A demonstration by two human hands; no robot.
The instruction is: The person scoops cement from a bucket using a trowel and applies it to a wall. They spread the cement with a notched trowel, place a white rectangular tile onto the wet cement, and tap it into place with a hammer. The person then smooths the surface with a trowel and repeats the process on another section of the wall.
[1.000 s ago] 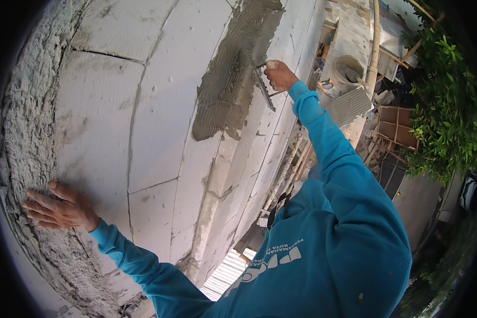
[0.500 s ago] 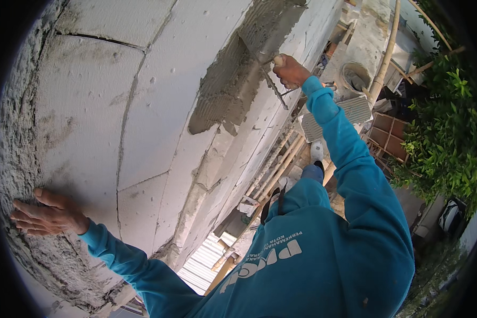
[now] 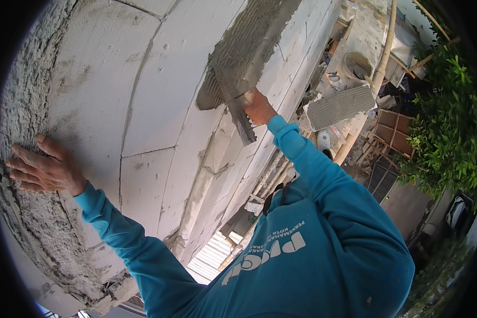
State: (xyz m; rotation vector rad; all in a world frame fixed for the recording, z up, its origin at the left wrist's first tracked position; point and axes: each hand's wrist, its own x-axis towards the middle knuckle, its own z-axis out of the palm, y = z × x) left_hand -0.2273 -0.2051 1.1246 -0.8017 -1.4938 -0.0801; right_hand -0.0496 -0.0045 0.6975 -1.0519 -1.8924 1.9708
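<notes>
And the right hand [image 3: 261, 108] is gripping the trowel [image 3: 242, 117], its fingers [image 3: 253, 110] wrapping firmly round the pale handle. The long, grey-smeared blade is slanting across the lower end of the wet mortar [image 3: 252, 50], with its upper end overlapping the grey and its lower end poking out past the edge, over the paler blocks. That mortar is running as a dark band up the white block wall [image 3: 98, 79], much of it showing fine combed ridges.

Over on the far side, the left hand [image 3: 50, 167] is holding nothing — its fingers [image 3: 28, 156] are fanning wide where the smooth blocks are meeting a rough grey strip [image 3: 29, 87]. Both arms are stretching out from a teal sweatshirt [image 3: 323, 275].

Off to the right, beyond the right forearm, a flat slab [image 3: 342, 107] with a ridged grey face is lying at a tilt, and a round bucket [image 3: 356, 66] with grey contents is standing just above it. A bamboo pole [image 3: 388, 45] is passing close beside the bucket, green leaves [image 3: 453, 111] are crowding the outer edge, and a pale shoe [image 3: 323, 139] is peeking out beneath the sleeve.
</notes>
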